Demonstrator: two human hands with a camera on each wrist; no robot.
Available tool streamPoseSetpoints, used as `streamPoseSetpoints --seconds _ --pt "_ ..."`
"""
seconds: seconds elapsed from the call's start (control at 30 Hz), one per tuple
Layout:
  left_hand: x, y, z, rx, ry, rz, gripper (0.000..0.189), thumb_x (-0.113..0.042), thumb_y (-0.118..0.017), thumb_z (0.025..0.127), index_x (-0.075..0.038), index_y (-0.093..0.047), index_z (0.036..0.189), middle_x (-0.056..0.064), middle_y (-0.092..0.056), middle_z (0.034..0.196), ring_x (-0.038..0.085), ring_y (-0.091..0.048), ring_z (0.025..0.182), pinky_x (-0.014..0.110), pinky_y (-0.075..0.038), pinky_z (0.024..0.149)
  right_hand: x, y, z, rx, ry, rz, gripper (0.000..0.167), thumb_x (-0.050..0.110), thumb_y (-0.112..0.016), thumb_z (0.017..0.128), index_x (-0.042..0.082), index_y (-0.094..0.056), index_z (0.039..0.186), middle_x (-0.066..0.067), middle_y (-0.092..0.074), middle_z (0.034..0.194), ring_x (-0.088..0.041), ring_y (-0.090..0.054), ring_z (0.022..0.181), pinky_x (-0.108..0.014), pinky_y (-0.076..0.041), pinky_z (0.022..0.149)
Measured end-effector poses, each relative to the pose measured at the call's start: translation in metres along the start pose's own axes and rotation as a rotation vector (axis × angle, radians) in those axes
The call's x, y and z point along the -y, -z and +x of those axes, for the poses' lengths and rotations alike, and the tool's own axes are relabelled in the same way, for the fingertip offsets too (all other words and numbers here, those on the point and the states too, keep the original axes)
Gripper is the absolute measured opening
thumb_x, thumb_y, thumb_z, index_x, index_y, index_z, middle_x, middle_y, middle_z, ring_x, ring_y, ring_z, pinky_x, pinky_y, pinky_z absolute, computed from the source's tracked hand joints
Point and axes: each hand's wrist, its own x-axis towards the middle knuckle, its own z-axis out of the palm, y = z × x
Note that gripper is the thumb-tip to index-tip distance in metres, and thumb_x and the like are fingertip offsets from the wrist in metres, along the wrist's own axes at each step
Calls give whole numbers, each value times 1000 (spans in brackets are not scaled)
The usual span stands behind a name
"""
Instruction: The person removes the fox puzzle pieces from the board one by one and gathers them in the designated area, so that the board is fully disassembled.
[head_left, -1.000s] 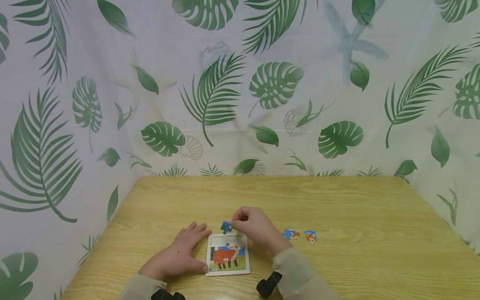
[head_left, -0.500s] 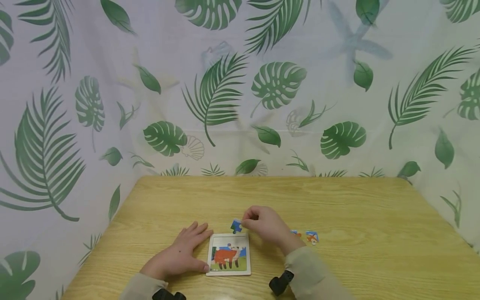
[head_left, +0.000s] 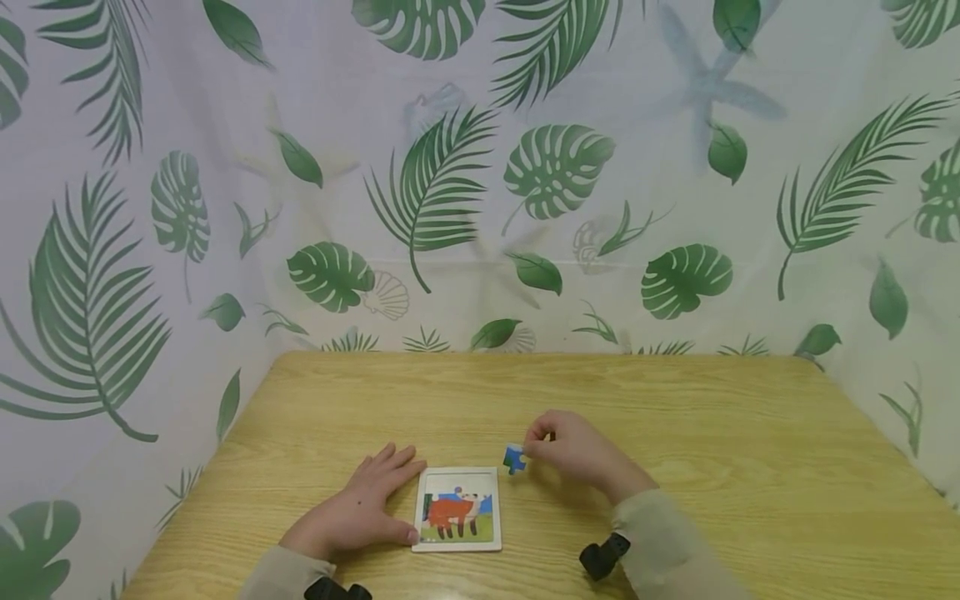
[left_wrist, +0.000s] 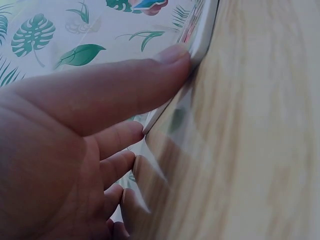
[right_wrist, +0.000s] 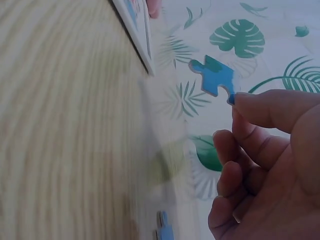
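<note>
The right hand point(head_left: 581, 454) has just shifted rightward, taking the blue-and-green puzzle piece point(head_left: 514, 459) from beyond the white frame's point(head_left: 457, 547) far edge to beside its far-right corner. Thumb and index finger pinch the piece, apart from the frame, so it seems this piece remains unplaced. The left hand point(head_left: 356, 504) has stayed put, fingers spread, thumb touching the frame's near-left corner. Another blue piece point(right_wrist: 166, 231) lies on the surface point(head_left: 675, 400) near the right hand.
</note>
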Motion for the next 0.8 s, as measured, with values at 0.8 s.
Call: streamPoseSetpoints --seconds 0.8 --pt "0 -1 0 1 26 12 95 -47 -81 81 -10 -39 157 14 -20 166 41 -2 153 63 1 119 -40 18 -9 43 18 -158 17 15 -63 100 15 -68 83 2 -58 84 -16 -53 73 -35 -45 68"
